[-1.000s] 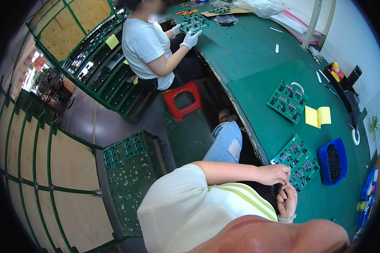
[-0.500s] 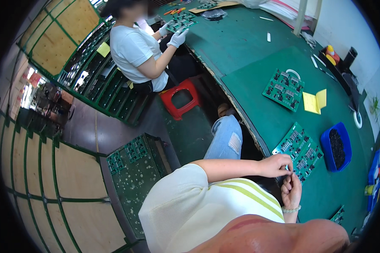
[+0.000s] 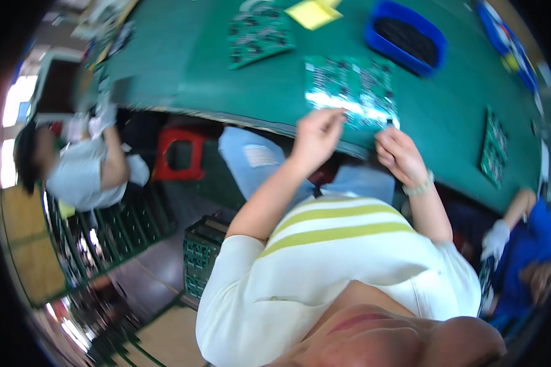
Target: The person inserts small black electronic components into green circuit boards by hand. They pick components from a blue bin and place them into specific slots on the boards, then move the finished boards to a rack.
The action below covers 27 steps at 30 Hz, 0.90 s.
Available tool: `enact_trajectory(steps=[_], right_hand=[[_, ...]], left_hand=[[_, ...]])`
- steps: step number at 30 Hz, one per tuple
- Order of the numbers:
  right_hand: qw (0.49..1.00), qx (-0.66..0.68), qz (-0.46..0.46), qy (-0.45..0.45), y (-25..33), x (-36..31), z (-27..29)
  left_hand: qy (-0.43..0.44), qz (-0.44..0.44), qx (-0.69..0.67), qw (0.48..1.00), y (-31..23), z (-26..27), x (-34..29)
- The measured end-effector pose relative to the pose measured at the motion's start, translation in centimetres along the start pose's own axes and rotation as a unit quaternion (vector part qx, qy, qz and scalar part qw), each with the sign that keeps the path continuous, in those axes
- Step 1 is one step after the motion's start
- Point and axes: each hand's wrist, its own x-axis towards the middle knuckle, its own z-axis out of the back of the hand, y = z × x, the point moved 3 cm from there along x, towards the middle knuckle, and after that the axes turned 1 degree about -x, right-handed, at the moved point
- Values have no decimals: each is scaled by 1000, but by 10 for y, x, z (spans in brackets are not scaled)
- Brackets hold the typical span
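Note:
In front of me a green circuit board (image 3: 352,92) lies on the green-topped table, its surface glinting. My left hand (image 3: 318,136) is closed in a pinch over the board's near left edge; what it holds, if anything, is too small to make out. Just off the near right corner, my right hand (image 3: 403,154) is also pinched. A small black part (image 3: 390,123) shows at its fingertips. Beyond the board sits a blue bin (image 3: 375,43) holding many small black pieces (image 3: 405,38).
A second circuit board (image 3: 260,37) and yellow paper (image 3: 314,13) lie at the far left. Another board (image 3: 493,150) is on the right. One co-worker (image 3: 86,177) sits left by a red stool (image 3: 180,153); another in blue (image 3: 529,257) is at the right.
My view has swung round, so the table now spans the top. My hands, together at the board's near edge before, have moved apart. A co-worker on the right has come into view.

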Motion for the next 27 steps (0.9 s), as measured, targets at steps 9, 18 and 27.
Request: enact_trajectory(steps=[9, 18, 27], right_hand=[[997, -8, 60, -55, 17, -2, 22], [791, -487, 300, -216, 58, 26, 20], [649, -652, 314, -235, 60, 54, -2]], left_hand=[[39, -81, 141, 986, -15, -17, 12], [26, -164, 294, 941, -10, -46, 9], [28, -160, 274, 948, -3, -37, 6]])
